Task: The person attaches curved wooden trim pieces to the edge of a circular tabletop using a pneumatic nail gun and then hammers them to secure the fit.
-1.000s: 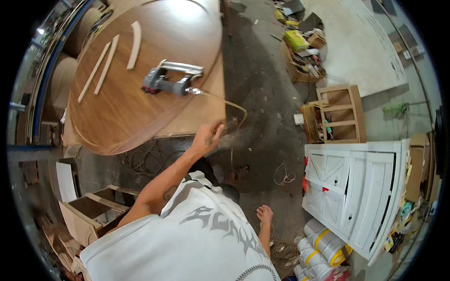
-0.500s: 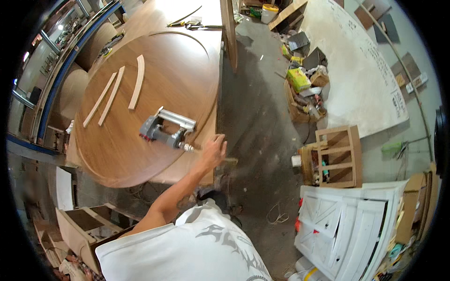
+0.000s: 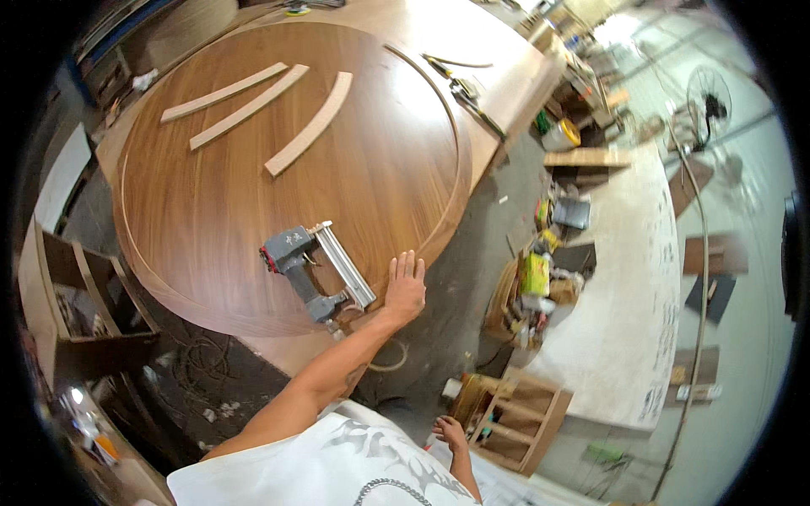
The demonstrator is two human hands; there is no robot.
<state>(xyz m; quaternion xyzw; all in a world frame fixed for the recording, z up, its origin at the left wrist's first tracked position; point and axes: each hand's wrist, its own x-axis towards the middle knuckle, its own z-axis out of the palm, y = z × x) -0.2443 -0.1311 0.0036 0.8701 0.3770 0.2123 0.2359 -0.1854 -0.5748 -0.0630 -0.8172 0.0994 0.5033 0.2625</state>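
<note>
My left hand [image 3: 407, 291] lies at the near right edge of a large round wooden tabletop [image 3: 194, 202], fingers stretched out and holding nothing. Just left of it a grey nail gun [image 3: 302, 285] with a silver magazine rests on its side on the wood, its hose fitting toward my forearm. Three pale curved wood strips lie farther back: a left one [image 3: 224, 91], a middle one [image 3: 251, 108] and a right one [image 3: 310, 125]. Low beside my shirt hangs my right hand [image 3: 450, 432], fingers loosely apart, nothing visible in it.
Pliers-like hand tools [image 3: 468, 97] lie on the bench behind the tabletop. To the right are a heap of boxes and scraps [image 3: 536, 274], a slatted wooden frame [image 3: 519, 422] and a large white panel [image 3: 616, 337]. A wooden cabinet carcass [image 3: 84, 295] stands left; hoses coil [image 3: 202, 358] below.
My view has swung right and closer to the tabletop. My left hand has flattened out at the tabletop's edge. My right hand has come into view. The nail gun still lies on the wood.
</note>
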